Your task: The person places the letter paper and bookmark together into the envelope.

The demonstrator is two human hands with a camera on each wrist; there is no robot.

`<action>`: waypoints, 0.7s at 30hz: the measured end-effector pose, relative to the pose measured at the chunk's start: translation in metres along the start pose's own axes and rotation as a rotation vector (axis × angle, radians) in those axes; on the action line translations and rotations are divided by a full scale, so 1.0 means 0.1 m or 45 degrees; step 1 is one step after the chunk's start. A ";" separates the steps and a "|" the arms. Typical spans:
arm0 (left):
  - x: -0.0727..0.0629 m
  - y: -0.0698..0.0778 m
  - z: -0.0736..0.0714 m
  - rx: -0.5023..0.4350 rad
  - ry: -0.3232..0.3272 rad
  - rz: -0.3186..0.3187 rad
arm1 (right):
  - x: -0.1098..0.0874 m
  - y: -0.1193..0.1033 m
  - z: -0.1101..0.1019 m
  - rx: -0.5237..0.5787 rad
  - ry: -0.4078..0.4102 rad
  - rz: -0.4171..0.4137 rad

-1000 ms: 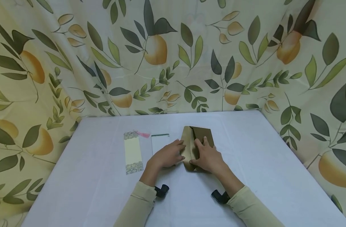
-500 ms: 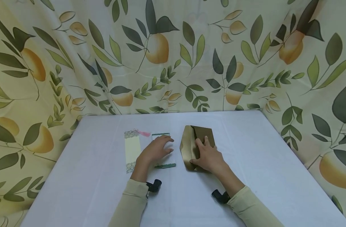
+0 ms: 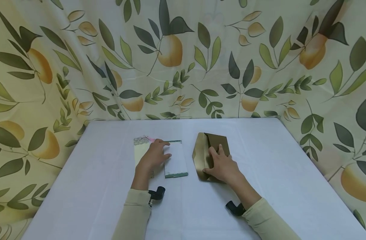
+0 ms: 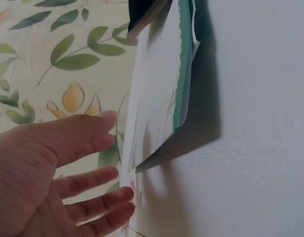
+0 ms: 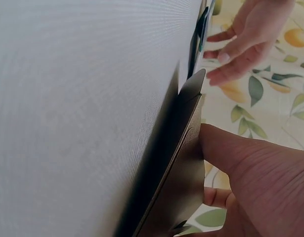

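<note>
A gold envelope [image 3: 199,159] lies on the table with its flap unfolded to the left. My right hand [image 3: 224,166] rests on the envelope's body, fingers spread and thumb near the flap fold. In the right wrist view the thumb touches the envelope's face [image 5: 184,173]. Left of the envelope is a folded white card [image 3: 175,160] with green edging; its loose layers stand slightly apart in the left wrist view. My left hand [image 3: 154,155] hovers with parted fingers at the card's left edge, holding nothing. It partly covers a cream bookmark [image 3: 141,150] with patterned ends and a pink tassel [image 3: 151,140].
A white cloth [image 3: 197,213] covers the table. Behind it hangs a curtain [image 3: 183,83] printed with fruit and leaves. Each wrist wears a small black camera, the left one [image 3: 157,193] and the right one [image 3: 235,208].
My left hand has left the envelope's flap and moved left past the white card to the bookmark, uncovering the card. My right hand stays on the envelope.
</note>
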State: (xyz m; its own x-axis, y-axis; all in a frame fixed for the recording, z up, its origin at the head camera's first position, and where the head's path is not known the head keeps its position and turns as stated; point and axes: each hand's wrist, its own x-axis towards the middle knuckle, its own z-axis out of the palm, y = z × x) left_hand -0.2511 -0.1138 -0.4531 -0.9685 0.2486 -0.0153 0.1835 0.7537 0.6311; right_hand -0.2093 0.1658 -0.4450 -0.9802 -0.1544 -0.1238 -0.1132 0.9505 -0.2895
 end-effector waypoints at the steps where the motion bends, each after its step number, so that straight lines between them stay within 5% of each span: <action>1: 0.00 -0.02 -0.01 -0.009 0.002 -0.028 | 0.00 0.00 0.00 0.002 0.000 0.002; 12: -0.03 -0.02 0.04 -0.126 -0.014 -0.197 | -0.02 0.01 0.02 -0.001 0.000 -0.004; 21: 0.00 0.14 0.20 -0.050 0.061 -0.392 | 0.00 -0.02 0.01 -0.009 -0.007 0.006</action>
State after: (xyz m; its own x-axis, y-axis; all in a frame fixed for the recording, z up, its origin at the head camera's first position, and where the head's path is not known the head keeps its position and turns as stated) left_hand -0.2455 -0.0910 -0.4603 -0.9845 -0.0169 -0.1745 -0.1252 0.7646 0.6322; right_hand -0.2093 0.1633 -0.4453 -0.9799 -0.1512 -0.1303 -0.1095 0.9530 -0.2825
